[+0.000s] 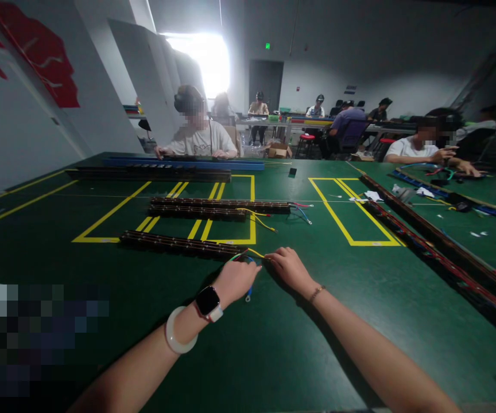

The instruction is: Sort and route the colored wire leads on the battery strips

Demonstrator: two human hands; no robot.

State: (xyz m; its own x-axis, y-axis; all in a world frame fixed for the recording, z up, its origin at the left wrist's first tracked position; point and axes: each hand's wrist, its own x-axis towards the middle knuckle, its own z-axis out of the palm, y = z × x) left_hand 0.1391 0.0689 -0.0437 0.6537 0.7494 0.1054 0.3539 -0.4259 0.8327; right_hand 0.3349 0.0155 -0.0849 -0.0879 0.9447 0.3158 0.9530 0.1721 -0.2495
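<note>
A long dark strip [179,243] lies on the green table, with coloured wires coming out of its right end. My left hand [240,279] is closed on the wires near that end; a blue wire with a ring terminal [248,296] hangs below it. My right hand [289,268] pinches the tip of the yellow wire [255,253], just right of my left hand. Farther back lie two more dark strips [196,210], side by side, with yellow, red and blue wires at their right ends.
Blue and black rails [179,165] lie along the far edge, before a seated person. Long strips with red wires [429,246] run down the right side, near paper scraps [372,196]. Another person sits at the far right. Yellow tape outlines [254,212] mark the table [317,355].
</note>
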